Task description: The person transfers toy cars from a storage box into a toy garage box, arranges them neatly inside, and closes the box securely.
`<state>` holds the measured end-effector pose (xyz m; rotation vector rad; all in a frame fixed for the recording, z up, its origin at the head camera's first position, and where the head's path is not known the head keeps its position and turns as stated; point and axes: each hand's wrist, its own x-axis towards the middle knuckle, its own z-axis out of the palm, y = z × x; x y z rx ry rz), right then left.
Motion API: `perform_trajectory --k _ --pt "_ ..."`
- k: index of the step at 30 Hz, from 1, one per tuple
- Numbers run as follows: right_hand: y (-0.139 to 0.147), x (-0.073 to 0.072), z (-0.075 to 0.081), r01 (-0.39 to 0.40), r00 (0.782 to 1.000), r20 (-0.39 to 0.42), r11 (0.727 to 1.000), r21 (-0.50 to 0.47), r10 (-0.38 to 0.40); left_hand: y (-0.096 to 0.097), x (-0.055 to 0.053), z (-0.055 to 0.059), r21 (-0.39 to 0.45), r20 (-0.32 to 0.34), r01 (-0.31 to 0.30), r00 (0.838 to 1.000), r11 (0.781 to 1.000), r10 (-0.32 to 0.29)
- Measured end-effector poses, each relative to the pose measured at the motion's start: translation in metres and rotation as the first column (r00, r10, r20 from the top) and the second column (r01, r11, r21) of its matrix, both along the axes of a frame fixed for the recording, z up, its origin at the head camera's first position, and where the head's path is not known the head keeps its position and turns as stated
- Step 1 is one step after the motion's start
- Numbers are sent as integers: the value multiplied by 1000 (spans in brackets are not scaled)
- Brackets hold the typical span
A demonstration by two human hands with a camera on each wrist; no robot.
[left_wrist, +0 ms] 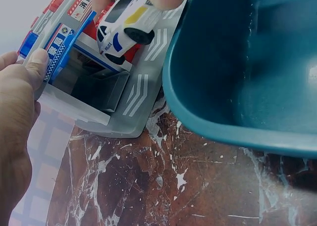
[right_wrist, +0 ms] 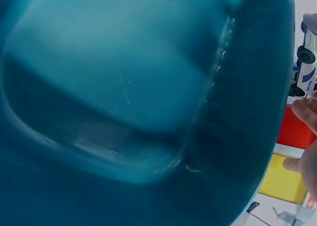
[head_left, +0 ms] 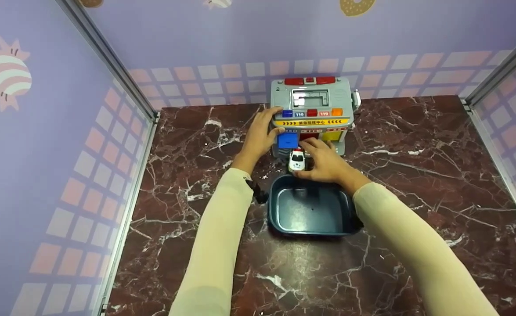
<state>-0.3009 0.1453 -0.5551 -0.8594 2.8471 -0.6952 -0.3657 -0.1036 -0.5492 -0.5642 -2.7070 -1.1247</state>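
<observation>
A white toy police car (head_left: 297, 160) is pinched in my right hand (head_left: 326, 163), just in front of a grey toy emergency station (head_left: 312, 118). The station's blue door (head_left: 288, 140) is swung up, and the dark bay below it shows in the left wrist view. There the car (left_wrist: 126, 23) hangs tilted beside that bay. My left hand (head_left: 258, 137) grips the station's left edge, thumb on the front and fingers on top. In the right wrist view only part of the right hand (right_wrist: 308, 161) and the car (right_wrist: 308, 72) show at the right edge.
A dark teal plastic basin (head_left: 279, 230) stands right in front of the station, below the right hand. The station's red door (right_wrist: 292, 129) and yellow door (right_wrist: 282, 179) are down. Patterned wall panels (head_left: 222, 39) enclose the marble-look table (head_left: 187, 228) at the back and sides.
</observation>
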Motion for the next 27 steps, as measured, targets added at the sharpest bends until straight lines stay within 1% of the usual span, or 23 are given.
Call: perform_trajectory --k 4,10,16,20,27 --pt "-1 -3 -3 24 999 31 1000 0 -24 1 0 0 -3 6 -7 1000 1000 7" --pt "-6 -6 -9 39 996 77 999 13 -40 1 1 0 -2 11 -14 1000 1000 14" --pt "-11 -13 -11 56 992 110 998 -25 -53 2 2 1 -2 25 -19 999 1000 19" --pt "-14 -19 -12 33 995 99 998 -53 -28 2 2 2 9 25 -14 1000 1000 14" --pt "-17 -26 -14 -1 997 74 999 -46 5 0 2 1 2 20 -13 1000 1000 13"
